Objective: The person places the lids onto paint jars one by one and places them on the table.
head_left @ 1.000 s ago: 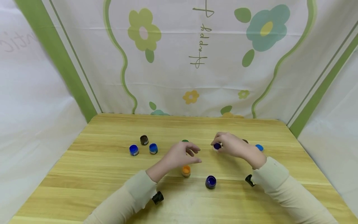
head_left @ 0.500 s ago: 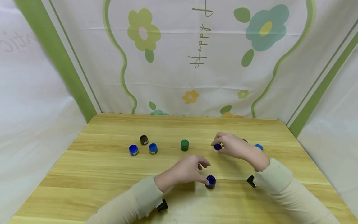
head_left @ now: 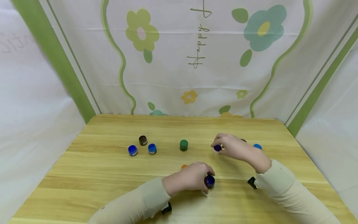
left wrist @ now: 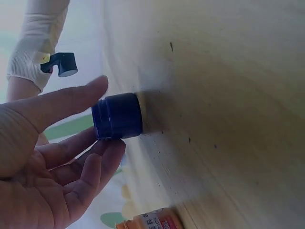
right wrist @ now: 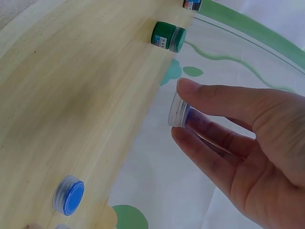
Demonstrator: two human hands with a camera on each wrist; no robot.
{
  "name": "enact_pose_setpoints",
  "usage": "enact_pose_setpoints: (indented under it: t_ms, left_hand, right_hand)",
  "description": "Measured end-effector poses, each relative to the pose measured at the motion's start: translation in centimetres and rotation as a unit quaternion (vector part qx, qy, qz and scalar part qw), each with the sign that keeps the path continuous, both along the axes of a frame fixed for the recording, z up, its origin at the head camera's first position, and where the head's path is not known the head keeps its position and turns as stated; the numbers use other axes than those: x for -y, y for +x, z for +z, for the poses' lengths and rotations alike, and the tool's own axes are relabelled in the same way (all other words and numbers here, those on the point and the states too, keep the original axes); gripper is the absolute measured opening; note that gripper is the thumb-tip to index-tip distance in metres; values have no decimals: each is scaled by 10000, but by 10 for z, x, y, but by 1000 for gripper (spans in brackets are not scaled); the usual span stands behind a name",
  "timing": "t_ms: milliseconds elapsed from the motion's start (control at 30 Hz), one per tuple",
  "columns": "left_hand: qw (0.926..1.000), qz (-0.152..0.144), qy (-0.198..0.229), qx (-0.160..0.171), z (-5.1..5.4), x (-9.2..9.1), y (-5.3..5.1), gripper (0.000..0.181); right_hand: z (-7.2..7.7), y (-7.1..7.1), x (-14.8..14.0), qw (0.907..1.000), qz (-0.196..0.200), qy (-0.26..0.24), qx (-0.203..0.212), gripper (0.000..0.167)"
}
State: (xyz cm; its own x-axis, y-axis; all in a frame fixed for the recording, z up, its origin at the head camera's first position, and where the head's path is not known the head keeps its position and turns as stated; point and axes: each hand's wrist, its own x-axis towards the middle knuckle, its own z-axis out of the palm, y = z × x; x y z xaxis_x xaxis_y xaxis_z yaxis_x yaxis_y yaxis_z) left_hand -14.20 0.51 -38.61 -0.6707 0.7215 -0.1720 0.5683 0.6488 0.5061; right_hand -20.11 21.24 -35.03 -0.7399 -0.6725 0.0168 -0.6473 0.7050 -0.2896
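Observation:
A small dark blue-purple paint jar (head_left: 209, 181), without a lid, stands upright near the front of the table. My left hand (head_left: 193, 176) has its thumb and fingers around this jar (left wrist: 117, 117), the fingertips against its side. Further back and to the right, my right hand (head_left: 233, 147) pinches a lid (right wrist: 178, 112) between thumb and fingers. That lid has a clear ribbed rim and a dark purple inside, and is held tilted above the table. An orange jar (left wrist: 152, 220) is beside the left hand, mostly hidden by it in the head view.
A green jar (head_left: 183, 145) stands mid-table. On the left are a dark brown jar (head_left: 143, 140) and two blue jars, one a deeper blue (head_left: 132, 150). A blue lid (head_left: 257, 146) and a partly hidden brown lid (head_left: 243, 140) lie beyond the right arm. A printed curtain (head_left: 165, 71) hangs behind.
My left hand has moved right and toward me, past the green and orange jars, and its fingers now surround the purple jar. The right hand stays in place with the lid.

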Motion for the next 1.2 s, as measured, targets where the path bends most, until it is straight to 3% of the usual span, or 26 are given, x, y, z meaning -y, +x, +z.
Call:
enact_pose_setpoints:
  t_ms: [300,533,733,933,1200]
  left_hand:
    - [9998,-18,-134,-132,-5,-7,-2,39]
    - [9993,8,-305,-227,-15,-13,-6,30]
    - [9992,11,-304,-274,-15,-15,-9,25]
    - [9996,189,-173,-134,-8,-10,-11,24]
    - [9983,500,296,0,12,5,-20,23]
  right_hand:
    - [1,3,-3,9999,59,-71,-67,28]
    - [2,5,-5,9998,118,-143,-115,29]
    - [3,6,-6,9997,131,-176,-129,28]
    - [6,6,-5,9998,71,-179,-57,28]
    - [9,5,-5,9998,82,-136,-100,28]
